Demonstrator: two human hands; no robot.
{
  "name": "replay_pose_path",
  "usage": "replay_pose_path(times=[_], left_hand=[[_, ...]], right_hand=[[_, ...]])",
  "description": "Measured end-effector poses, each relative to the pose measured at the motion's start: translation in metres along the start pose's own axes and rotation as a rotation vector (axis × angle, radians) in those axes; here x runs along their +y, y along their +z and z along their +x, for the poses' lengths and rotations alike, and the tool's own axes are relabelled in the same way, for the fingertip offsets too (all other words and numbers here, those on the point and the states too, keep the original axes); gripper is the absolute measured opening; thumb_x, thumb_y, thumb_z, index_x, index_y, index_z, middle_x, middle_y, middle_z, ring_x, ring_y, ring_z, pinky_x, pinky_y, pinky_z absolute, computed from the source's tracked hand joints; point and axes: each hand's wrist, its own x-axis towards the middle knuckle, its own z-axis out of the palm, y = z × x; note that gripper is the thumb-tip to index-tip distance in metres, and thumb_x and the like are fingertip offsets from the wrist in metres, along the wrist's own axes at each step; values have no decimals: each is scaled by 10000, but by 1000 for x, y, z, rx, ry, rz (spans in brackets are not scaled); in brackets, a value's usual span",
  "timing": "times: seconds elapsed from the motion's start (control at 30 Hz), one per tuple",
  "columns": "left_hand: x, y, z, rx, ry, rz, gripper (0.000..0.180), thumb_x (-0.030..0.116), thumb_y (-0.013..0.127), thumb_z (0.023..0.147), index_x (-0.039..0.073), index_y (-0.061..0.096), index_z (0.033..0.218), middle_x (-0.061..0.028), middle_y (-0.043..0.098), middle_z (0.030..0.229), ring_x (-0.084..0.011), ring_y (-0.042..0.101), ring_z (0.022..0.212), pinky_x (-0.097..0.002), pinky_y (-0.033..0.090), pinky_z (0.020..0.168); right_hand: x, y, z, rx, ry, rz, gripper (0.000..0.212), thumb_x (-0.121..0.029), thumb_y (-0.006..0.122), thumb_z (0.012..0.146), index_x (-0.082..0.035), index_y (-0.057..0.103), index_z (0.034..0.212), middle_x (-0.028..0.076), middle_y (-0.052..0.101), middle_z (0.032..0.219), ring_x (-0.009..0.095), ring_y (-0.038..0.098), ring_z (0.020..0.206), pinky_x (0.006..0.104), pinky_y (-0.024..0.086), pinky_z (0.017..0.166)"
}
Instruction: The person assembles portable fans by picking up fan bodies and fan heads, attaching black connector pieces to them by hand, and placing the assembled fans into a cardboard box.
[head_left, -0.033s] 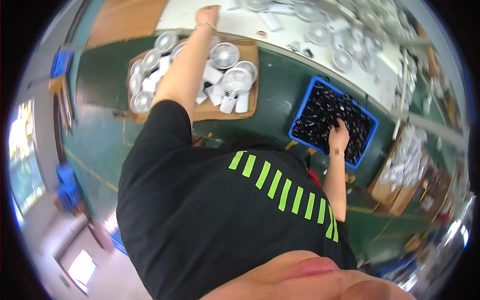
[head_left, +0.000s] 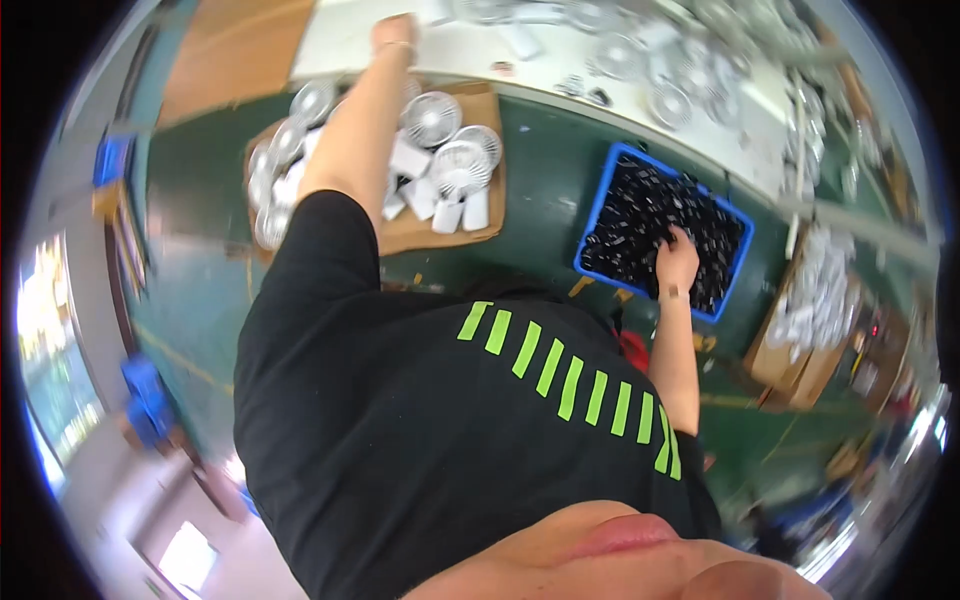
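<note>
My left arm stretches far forward over a cardboard tray [head_left: 480, 232] filled with several small white fans [head_left: 432, 118]. My left hand [head_left: 393, 30] reaches the edge of a white worktable [head_left: 340, 45]; it is blurred and its grip is unclear. My right hand [head_left: 677, 258] is down inside a blue plastic crate [head_left: 592, 222] of small black parts [head_left: 640, 215], fingers buried among them. A black shirt with green stripes fills the lower middle of the view.
More white fans [head_left: 670, 100] lie scattered on the white table at the back. A cardboard box of white pieces [head_left: 815, 300] stands at right on the green floor [head_left: 540, 190]. Blue bins [head_left: 140, 395] stand at far left.
</note>
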Motion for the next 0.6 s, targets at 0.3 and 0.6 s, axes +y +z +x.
replay_pose_path(times=[0.3,0.6], left_hand=[[87,65,169,-233,-135,-312,683,481,599,781,-38,592,1224,-179,581,1281,-260,563,1170,-364,446,953],[139,-35,-25,-316,-82,-1524,364,-26,686,770,21,558,1107,-114,649,977,-250,642,906,-361,534,757]], right_hand=[[66,-15,51,487,330,525,204,-74,669,800,-36,638,998,103,662,799,230,629,698,335,500,680],[73,-64,52,153,653,1523,294,-92,585,916,13,535,1186,108,609,987,231,670,856,325,548,815]])
